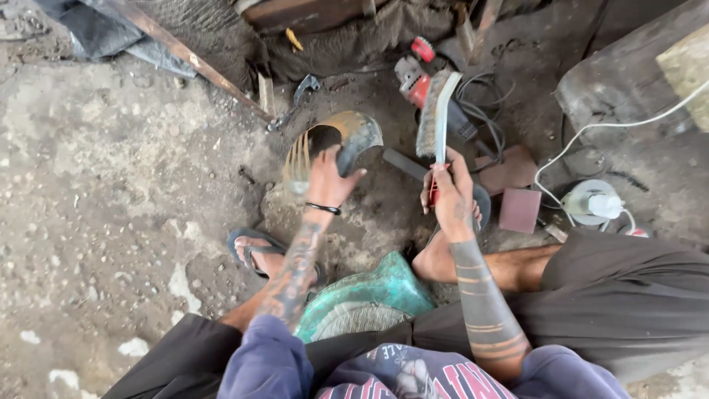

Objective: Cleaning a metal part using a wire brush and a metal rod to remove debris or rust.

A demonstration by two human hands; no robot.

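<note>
My left hand point(327, 177) grips a curved, rusty metal piece point(353, 137) with a comb-like toothed edge, holding it up off the dirt floor. My right hand point(450, 193) is closed around the red handle of a wire brush point(436, 114), whose bristle head points up and away, just to the right of the metal piece. The brush and the metal piece are apart. I sit low on a green stool point(369, 299), with my sandalled feet on the ground on either side of it.
A red angle grinder point(417, 74) with a tangle of black cable lies behind the brush. Flat reddish blocks point(519, 209) and a white plug reel point(591, 201) with white cord lie to the right. A rusty bar point(199, 63) and a wrench point(304, 89) lie at the back.
</note>
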